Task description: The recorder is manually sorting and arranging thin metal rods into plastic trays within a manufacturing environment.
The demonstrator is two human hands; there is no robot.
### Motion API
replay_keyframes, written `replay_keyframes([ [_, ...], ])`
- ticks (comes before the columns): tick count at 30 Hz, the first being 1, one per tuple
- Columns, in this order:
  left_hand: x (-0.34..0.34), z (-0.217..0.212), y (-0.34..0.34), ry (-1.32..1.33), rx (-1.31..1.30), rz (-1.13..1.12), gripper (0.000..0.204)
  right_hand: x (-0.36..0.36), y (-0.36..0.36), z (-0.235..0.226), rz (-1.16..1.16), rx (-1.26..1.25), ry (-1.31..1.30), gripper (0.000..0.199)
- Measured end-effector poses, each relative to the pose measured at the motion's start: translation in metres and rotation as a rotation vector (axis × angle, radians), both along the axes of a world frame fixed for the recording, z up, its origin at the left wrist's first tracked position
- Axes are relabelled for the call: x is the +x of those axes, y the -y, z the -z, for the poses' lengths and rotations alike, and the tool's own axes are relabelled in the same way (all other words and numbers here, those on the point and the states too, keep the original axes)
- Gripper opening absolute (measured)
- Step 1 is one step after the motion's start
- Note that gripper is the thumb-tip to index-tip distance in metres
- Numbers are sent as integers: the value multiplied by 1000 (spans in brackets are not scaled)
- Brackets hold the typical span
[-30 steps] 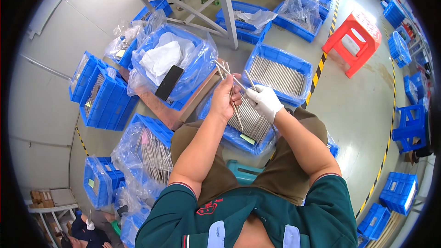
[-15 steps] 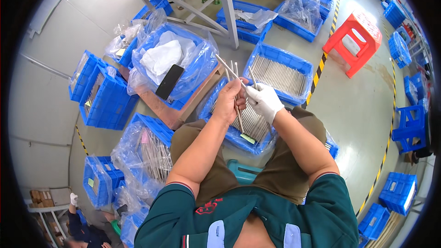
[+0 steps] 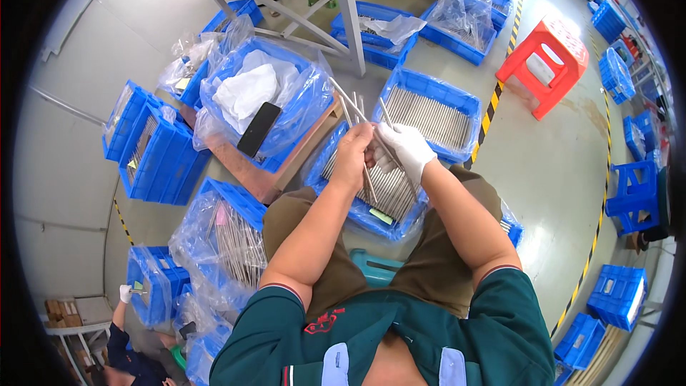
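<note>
My left hand (image 3: 354, 154), bare, is closed around several thin metal rods (image 3: 341, 94) that stick out above and below the fist. Close against it on the right, my right hand (image 3: 409, 147) wears a white glove and is closed on a metal rod (image 3: 386, 111). The rods cross at differing angles between the two hands. Both hands are above a blue crate (image 3: 313, 176) lined with clear plastic, where rows of similar rods lie beside a small yellow-green slip (image 3: 381, 216). My fingers partly hide where each rod is gripped.
Another blue crate (image 3: 474, 109) of rods stands just beyond. To the left, a plastic-lined crate (image 3: 269, 163) bears white cloth (image 3: 246, 93) and a black phone (image 3: 259, 129). A red stool (image 3: 543, 64) is at right. Lower left, a co-worker's gloved hand (image 3: 126, 293) reaches toward crates.
My hands stay close together, and the rods between them have shifted in angle. The co-worker's gloved hand at lower left has moved up and right, beside a crate. The view has shifted slightly.
</note>
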State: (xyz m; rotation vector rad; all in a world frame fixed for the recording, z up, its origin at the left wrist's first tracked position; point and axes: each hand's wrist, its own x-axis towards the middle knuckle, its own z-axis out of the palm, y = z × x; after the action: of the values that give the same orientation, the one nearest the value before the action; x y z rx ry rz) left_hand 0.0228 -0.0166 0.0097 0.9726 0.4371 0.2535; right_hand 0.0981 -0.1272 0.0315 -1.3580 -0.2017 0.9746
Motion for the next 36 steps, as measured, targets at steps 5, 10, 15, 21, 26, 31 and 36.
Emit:
replay_keyframes([
  [5,-6,5,-14,-60,9,301,23,35,8,4,132,-100,296,34],
  [10,-8,2,0,-102,25,491,24,38,7,-12,-31,-78,77,32],
  [15,-7,-1,11,-169,-17,470,25,36,0,15,260,-19,236,25],
  [21,3,7,8,-107,-176,519,27,42,-7,28,394,13,177,25],
  [26,3,9,23,-124,-367,401,31,38,-13,36,481,56,72,23],
  [31,-15,11,36,-5,-292,483,26,85,-8,43,844,328,-101,19],
  [36,-28,2,14,26,-388,709,29,99,11,10,691,234,-84,32],
])
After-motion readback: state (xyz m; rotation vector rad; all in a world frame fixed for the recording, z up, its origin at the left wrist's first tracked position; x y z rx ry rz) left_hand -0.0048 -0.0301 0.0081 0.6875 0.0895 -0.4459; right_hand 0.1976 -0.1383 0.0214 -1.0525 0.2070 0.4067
